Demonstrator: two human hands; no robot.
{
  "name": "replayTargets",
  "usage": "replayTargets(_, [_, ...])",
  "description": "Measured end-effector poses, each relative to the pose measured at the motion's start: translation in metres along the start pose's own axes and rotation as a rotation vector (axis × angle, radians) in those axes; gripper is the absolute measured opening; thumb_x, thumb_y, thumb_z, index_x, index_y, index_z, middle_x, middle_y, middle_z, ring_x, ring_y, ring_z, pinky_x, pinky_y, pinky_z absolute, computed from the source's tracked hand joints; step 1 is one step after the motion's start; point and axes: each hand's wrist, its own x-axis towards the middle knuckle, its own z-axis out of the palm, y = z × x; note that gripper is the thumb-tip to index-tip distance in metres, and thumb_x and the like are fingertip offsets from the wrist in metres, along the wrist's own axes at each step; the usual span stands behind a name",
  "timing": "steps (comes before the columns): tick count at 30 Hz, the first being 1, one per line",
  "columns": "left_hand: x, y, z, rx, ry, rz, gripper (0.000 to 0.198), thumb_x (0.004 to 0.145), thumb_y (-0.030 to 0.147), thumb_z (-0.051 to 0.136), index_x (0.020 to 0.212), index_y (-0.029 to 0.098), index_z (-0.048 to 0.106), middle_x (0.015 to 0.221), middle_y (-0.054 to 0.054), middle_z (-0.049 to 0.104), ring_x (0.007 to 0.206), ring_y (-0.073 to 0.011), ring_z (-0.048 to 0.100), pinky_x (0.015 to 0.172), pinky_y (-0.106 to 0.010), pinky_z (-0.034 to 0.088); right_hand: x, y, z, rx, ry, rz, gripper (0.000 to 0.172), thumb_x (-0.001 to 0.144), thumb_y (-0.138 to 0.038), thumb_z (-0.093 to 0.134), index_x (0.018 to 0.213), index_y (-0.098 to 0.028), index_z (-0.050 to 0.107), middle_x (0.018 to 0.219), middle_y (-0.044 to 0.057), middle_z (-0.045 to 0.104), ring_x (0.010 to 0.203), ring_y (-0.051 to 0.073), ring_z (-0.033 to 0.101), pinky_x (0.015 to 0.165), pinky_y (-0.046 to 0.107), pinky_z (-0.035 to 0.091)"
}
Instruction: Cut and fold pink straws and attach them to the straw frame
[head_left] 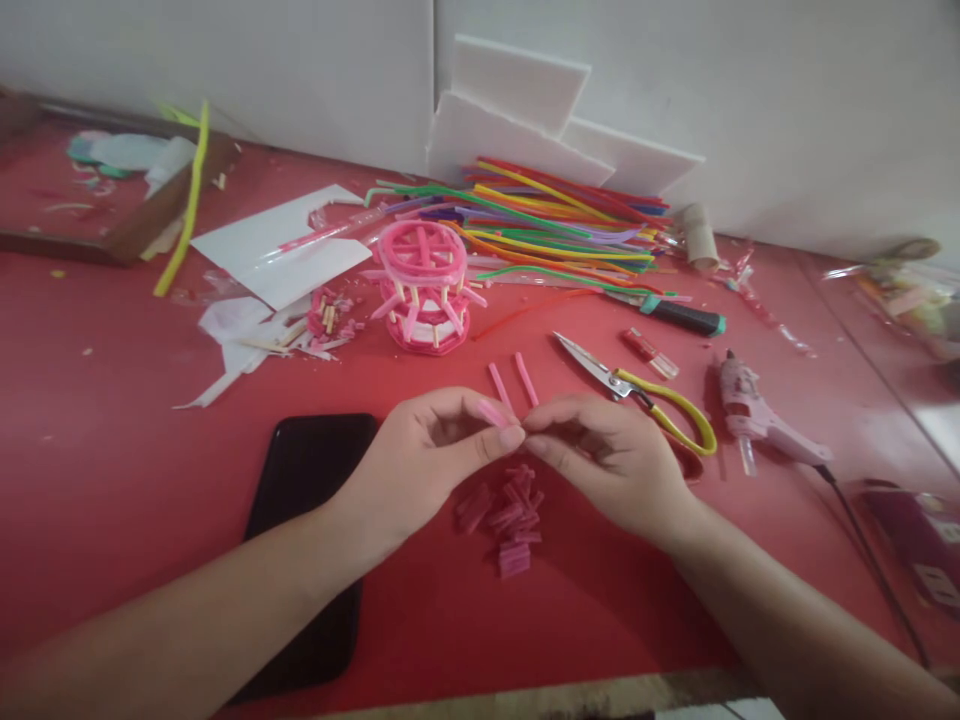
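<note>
My left hand pinches a short pink stick between thumb and fingers. Against its end, my right hand has thumb and fingertip pressed together; what they grip is too small to make out. Two pink sticks lie just beyond my fingertips. Below my hands is a pile of short pink pieces. A round pink structure with spokes and small posts stands farther back, left of centre.
A black phone lies under my left forearm. To the right are yellow-handled scissors, a lighter, a cutter and a corded glue gun. Colourful pipe cleaners, white boards and a wooden tray sit behind.
</note>
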Motion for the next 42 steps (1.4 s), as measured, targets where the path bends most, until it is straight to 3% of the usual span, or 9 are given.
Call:
replayTargets(5, [0.001, 0.001, -0.001, -0.205, 0.082, -0.073, 0.021, 0.082, 0.031, 0.075, 0.077, 0.019, 0.059, 0.085, 0.001, 0.074, 0.081, -0.0138, 0.072, 0.071, -0.024, 0.060, 0.006, 0.017, -0.016, -0.602, -0.087, -0.259, 0.026, 0.095, -0.009, 0.047, 0.108, -0.018, 0.068, 0.100, 0.009, 0.070, 0.093, 0.024, 0.059, 0.087, 0.041, 0.050])
replayTargets(10, [0.003, 0.003, -0.003, -0.213, 0.126, -0.121, 0.022, 0.080, 0.032, 0.077, 0.080, 0.019, 0.059, 0.076, 0.004, 0.071, 0.064, -0.0113, 0.070, 0.054, -0.019, 0.057, 0.008, 0.023, -0.014, -0.735, -0.168, -0.277, 0.024, 0.095, -0.010, 0.045, 0.090, -0.016, 0.067, 0.091, 0.011, 0.065, 0.085, 0.025, 0.051, 0.079, 0.040, 0.047])
replayTargets(15, [0.003, 0.001, -0.002, -0.183, 0.141, -0.100, 0.020, 0.076, 0.028, 0.081, 0.082, 0.018, 0.065, 0.075, 0.004, 0.070, 0.069, -0.0103, 0.071, 0.062, -0.018, 0.058, 0.006, 0.012, -0.006, -0.491, -0.034, -0.210, 0.018, 0.095, -0.010, 0.045, 0.088, -0.019, 0.059, 0.090, 0.008, 0.063, 0.086, 0.022, 0.054, 0.081, 0.038, 0.047])
replayTargets(20, [-0.001, -0.001, 0.000, -0.114, 0.026, -0.127, 0.021, 0.072, 0.027, 0.084, 0.083, 0.016, 0.070, 0.085, 0.000, 0.074, 0.078, -0.0134, 0.071, 0.074, -0.024, 0.060, -0.002, -0.008, 0.007, 0.080, 0.067, 0.163, 0.008, 0.095, -0.025, 0.053, 0.088, -0.022, 0.057, 0.075, -0.001, 0.060, 0.062, 0.012, 0.054, 0.056, 0.024, 0.047])
replayTargets(23, [-0.003, 0.000, 0.001, -0.044, 0.009, -0.052, 0.017, 0.073, 0.027, 0.083, 0.079, 0.017, 0.071, 0.078, 0.002, 0.071, 0.071, -0.0096, 0.067, 0.069, -0.020, 0.057, -0.005, -0.016, 0.015, 0.245, 0.090, 0.277, 0.011, 0.092, -0.031, 0.059, 0.086, -0.021, 0.060, 0.070, -0.002, 0.060, 0.057, 0.011, 0.053, 0.049, 0.022, 0.046])
replayTargets(27, [-0.003, 0.000, 0.001, -0.002, 0.043, 0.006, 0.015, 0.069, 0.018, 0.084, 0.074, 0.019, 0.070, 0.070, 0.006, 0.066, 0.061, -0.0060, 0.060, 0.058, -0.014, 0.051, -0.006, -0.018, 0.018, 0.189, 0.128, 0.185, 0.006, 0.090, -0.026, 0.061, 0.087, -0.021, 0.063, 0.076, 0.000, 0.065, 0.063, 0.012, 0.060, 0.054, 0.023, 0.051])
replayTargets(31, [-0.003, -0.001, 0.001, -0.022, 0.039, -0.002, 0.016, 0.067, 0.012, 0.084, 0.074, 0.021, 0.074, 0.072, 0.006, 0.070, 0.069, -0.0067, 0.064, 0.069, -0.014, 0.052, -0.008, -0.016, 0.020, 0.056, 0.160, 0.038, 0.006, 0.089, -0.018, 0.061, 0.092, -0.023, 0.063, 0.083, 0.001, 0.069, 0.071, 0.013, 0.066, 0.064, 0.025, 0.056])
replayTargets(37, [-0.004, 0.001, 0.001, 0.052, -0.039, 0.005, 0.009, 0.079, 0.026, 0.077, 0.079, 0.019, 0.073, 0.078, 0.002, 0.072, 0.075, -0.0100, 0.065, 0.075, -0.019, 0.052, -0.011, -0.013, 0.017, 0.141, 0.157, 0.066, 0.008, 0.088, -0.019, 0.064, 0.091, -0.024, 0.059, 0.082, 0.000, 0.067, 0.073, 0.013, 0.067, 0.066, 0.025, 0.058])
replayTargets(42, [-0.010, 0.002, 0.005, 0.260, 0.021, 0.140, 0.010, 0.083, 0.028, 0.072, 0.080, 0.019, 0.070, 0.077, 0.003, 0.071, 0.071, -0.0101, 0.064, 0.067, -0.018, 0.051, -0.010, -0.015, 0.013, 0.159, 0.130, -0.012, 0.014, 0.090, -0.016, 0.060, 0.102, -0.023, 0.065, 0.091, 0.002, 0.064, 0.080, 0.013, 0.064, 0.070, 0.026, 0.057])
